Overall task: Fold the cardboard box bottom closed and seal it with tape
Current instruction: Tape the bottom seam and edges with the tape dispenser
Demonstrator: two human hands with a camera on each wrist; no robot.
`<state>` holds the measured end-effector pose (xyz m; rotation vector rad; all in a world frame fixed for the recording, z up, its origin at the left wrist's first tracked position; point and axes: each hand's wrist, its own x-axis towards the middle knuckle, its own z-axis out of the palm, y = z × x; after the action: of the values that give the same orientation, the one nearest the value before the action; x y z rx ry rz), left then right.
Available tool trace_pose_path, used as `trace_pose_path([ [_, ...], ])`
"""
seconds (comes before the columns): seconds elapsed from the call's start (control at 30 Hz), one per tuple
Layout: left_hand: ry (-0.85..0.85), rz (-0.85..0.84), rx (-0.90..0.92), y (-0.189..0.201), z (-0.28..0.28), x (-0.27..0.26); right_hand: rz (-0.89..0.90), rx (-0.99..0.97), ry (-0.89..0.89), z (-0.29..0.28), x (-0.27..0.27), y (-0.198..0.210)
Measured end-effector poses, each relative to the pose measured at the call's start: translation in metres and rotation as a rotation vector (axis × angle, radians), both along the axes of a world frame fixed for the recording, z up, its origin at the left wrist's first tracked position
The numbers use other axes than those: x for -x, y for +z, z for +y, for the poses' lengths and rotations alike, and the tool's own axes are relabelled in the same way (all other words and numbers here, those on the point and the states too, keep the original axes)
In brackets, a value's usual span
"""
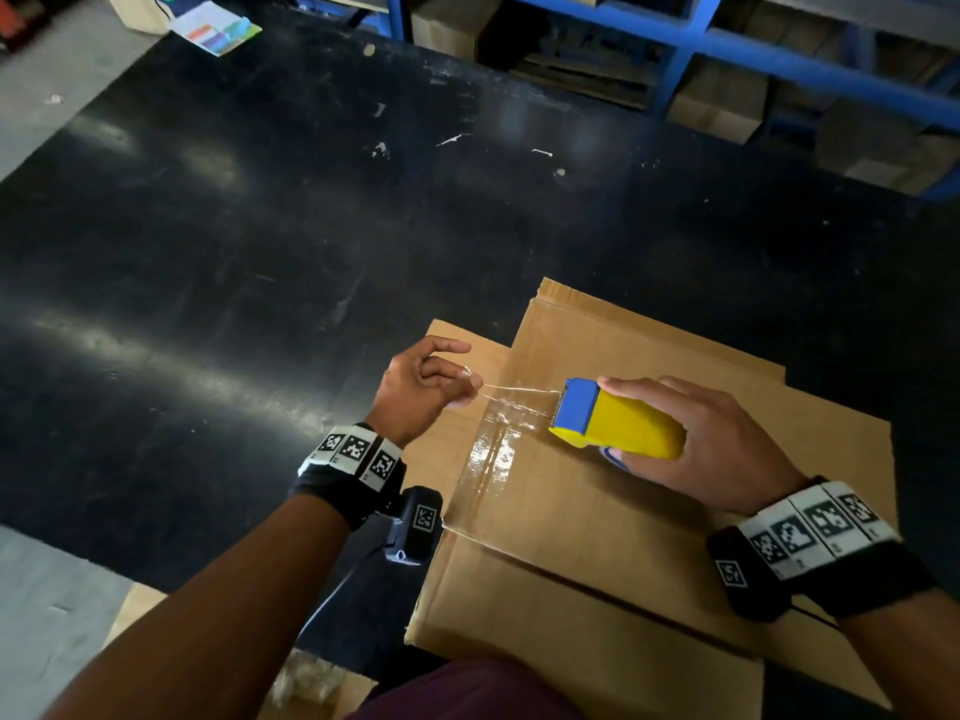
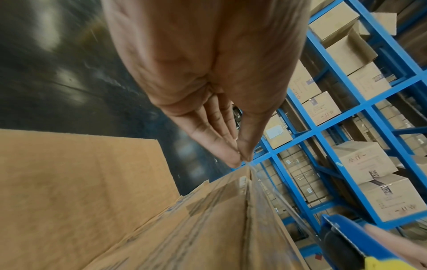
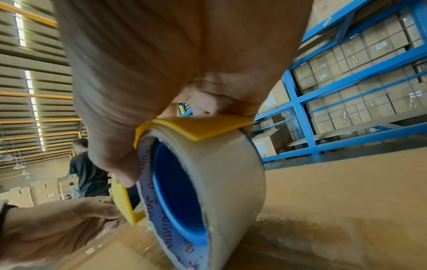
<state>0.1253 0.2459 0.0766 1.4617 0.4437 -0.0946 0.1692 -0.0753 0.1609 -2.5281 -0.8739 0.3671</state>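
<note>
A brown cardboard box (image 1: 649,491) stands bottom-up at the near right of a black table (image 1: 234,226), its flaps folded shut. Clear tape (image 1: 493,454) shines on the left part of the seam. My right hand (image 1: 696,439) grips a yellow and blue tape dispenser (image 1: 613,423) over the box top; its clear roll (image 3: 219,182) fills the right wrist view. My left hand (image 1: 431,387) pinches the free end of a clear tape strip (image 1: 519,391) stretched from the dispenser, just past the box's left edge. The pinching fingertips (image 2: 233,160) show in the left wrist view.
A flat cardboard sheet (image 1: 462,345) lies under the box at the left. Blue shelving (image 1: 727,49) with stacked cartons stands beyond the table. A coloured booklet (image 1: 215,28) lies at the far left corner. A person in dark clothes (image 3: 89,171) stands far off.
</note>
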Motion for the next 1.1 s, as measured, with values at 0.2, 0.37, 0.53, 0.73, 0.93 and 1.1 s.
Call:
trace_pose_path([
  [0.2, -0.073, 0.07, -0.044, -0.016, -0.005, 0.002, 0.013, 0.025, -0.002, 0.003, 0.002, -0.001],
  [0.37, -0.147, 0.061, -0.11, -0.018, -0.01, 0.003, 0.017, 0.041, -0.005, 0.004, 0.003, 0.0],
  [0.53, -0.213, 0.006, -0.213, -0.016, -0.007, 0.003, 0.018, 0.033, -0.016, 0.007, 0.004, 0.001],
  [0.73, -0.264, -0.036, -0.393, -0.022, -0.004, 0.004, 0.015, 0.051, -0.022, 0.007, 0.005, 0.0],
  [0.93, -0.246, -0.183, -0.51, -0.013, 0.003, 0.006, 0.008, 0.085, -0.013, 0.005, 0.005, -0.002],
  [1.1, -0.494, -0.445, -0.678, 0.009, -0.017, 0.002, 0.011, 0.093, 0.02, 0.006, 0.002, -0.002],
])
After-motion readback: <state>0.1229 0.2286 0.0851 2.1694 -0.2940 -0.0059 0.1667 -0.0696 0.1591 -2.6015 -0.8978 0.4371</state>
